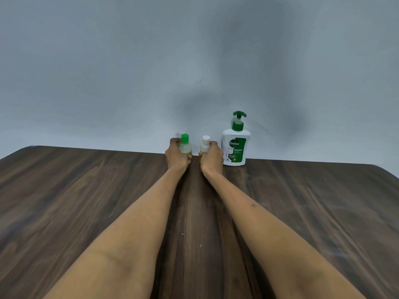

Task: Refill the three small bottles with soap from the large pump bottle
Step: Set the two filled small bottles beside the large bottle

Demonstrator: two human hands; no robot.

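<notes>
Just right of frame centre, the left hand (177, 156) is gripping a green-capped bottle (185, 145) and the right hand (212, 156) a white-capped bottle (205, 145). Both are looking light and slick; best held round the body. The pump bottle (235, 147) is standing right of them, heavier. Two small bottles are showing; a third is not.

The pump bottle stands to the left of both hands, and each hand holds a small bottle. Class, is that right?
Not quite. In the head view the pump bottle stands right of both hands. The left hand and right hand do each hold a small bottle.
</notes>
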